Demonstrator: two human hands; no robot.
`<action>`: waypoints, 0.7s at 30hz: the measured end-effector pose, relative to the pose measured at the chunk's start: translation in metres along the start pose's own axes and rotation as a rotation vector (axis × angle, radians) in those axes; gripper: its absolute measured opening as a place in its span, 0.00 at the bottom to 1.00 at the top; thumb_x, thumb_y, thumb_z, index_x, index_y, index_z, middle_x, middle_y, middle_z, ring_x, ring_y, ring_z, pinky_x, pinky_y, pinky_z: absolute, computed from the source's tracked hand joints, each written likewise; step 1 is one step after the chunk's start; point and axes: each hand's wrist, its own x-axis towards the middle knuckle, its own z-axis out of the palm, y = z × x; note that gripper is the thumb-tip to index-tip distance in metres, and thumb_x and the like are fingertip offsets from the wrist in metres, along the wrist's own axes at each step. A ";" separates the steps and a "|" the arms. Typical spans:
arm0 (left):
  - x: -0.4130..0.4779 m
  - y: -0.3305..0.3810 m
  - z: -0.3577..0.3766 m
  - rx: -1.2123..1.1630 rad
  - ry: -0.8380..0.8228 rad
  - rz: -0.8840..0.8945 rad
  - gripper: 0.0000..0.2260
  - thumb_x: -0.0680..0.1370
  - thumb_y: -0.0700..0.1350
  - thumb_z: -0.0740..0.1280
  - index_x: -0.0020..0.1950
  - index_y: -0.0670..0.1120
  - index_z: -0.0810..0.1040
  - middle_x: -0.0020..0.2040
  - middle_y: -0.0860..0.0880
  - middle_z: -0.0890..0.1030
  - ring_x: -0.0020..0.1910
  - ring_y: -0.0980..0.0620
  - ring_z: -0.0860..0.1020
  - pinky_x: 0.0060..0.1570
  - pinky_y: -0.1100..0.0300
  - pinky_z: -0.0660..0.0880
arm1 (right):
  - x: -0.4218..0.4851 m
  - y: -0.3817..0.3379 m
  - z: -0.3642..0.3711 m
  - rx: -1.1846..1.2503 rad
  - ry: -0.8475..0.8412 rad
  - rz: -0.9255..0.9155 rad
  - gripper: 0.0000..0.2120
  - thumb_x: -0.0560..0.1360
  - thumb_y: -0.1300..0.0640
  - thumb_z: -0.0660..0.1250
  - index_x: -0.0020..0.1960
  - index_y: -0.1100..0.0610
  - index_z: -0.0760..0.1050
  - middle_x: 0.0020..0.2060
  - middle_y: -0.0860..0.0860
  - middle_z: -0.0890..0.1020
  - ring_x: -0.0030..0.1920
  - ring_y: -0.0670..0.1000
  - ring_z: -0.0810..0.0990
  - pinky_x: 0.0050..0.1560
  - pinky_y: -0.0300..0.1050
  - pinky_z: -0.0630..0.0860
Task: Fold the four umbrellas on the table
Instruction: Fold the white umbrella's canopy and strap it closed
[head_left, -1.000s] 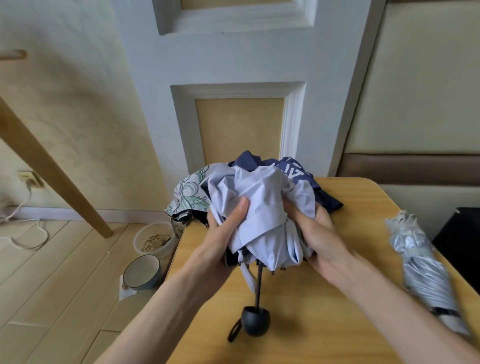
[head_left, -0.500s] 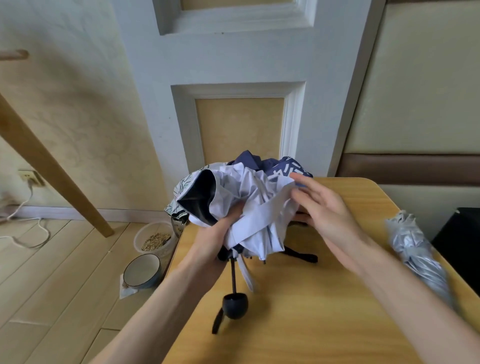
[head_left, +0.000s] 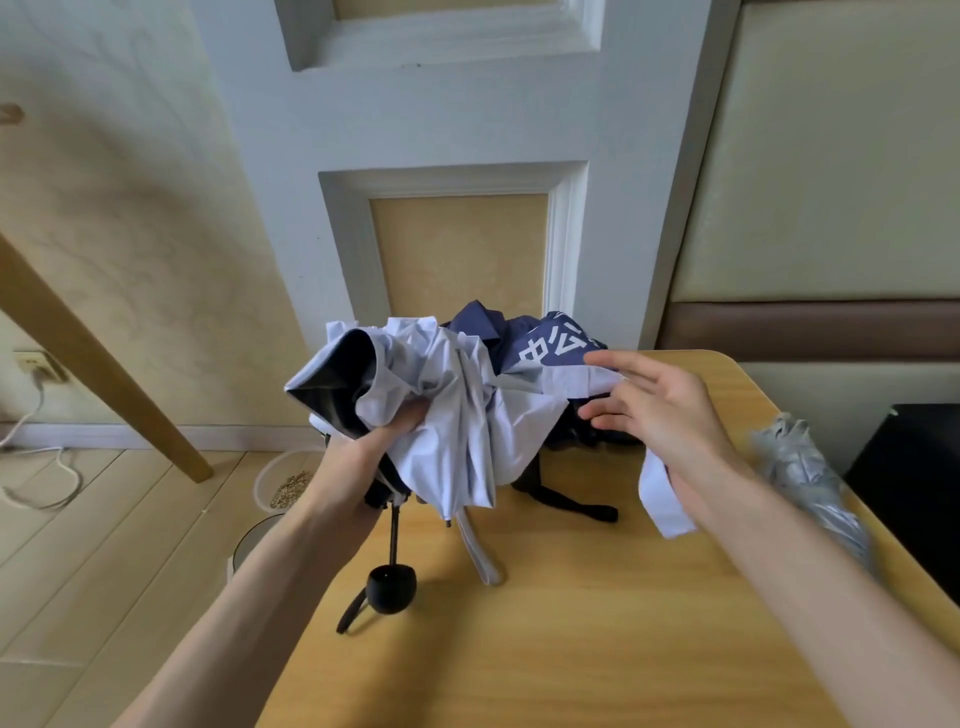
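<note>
Umbrella (head_left: 457, 415), crumpled pale fabric, round black handle (head_left: 392, 590), in left hand (head_left: 363, 462).

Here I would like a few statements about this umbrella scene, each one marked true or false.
1. The left hand grips the pale umbrella. True.
2. The right hand is a closed fist. False: its fingers are straight.
3. The silver umbrella lies near the right edge of the table. True.
4. The right hand holds the black handle. False: no hand touches it.
</note>
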 end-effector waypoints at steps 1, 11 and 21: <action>0.001 0.002 -0.002 0.017 0.001 0.000 0.21 0.75 0.54 0.77 0.64 0.46 0.82 0.62 0.24 0.75 0.56 0.35 0.75 0.52 0.35 0.66 | 0.002 0.001 -0.003 0.000 -0.011 0.018 0.20 0.82 0.71 0.58 0.60 0.54 0.84 0.53 0.55 0.88 0.45 0.51 0.89 0.52 0.44 0.85; -0.007 -0.018 0.027 0.152 -0.233 -0.081 0.17 0.79 0.48 0.74 0.65 0.41 0.80 0.58 0.24 0.76 0.52 0.31 0.76 0.52 0.37 0.68 | -0.015 0.003 0.030 -0.063 -0.432 0.124 0.48 0.58 0.30 0.82 0.75 0.38 0.71 0.69 0.45 0.81 0.67 0.45 0.81 0.71 0.49 0.75; -0.013 -0.019 0.044 0.420 -0.508 -0.349 0.10 0.82 0.45 0.71 0.62 0.54 0.81 0.52 0.59 0.88 0.52 0.62 0.85 0.46 0.68 0.78 | -0.024 0.022 0.051 0.002 -0.288 0.166 0.26 0.67 0.55 0.86 0.61 0.50 0.82 0.49 0.47 0.89 0.50 0.48 0.89 0.53 0.45 0.85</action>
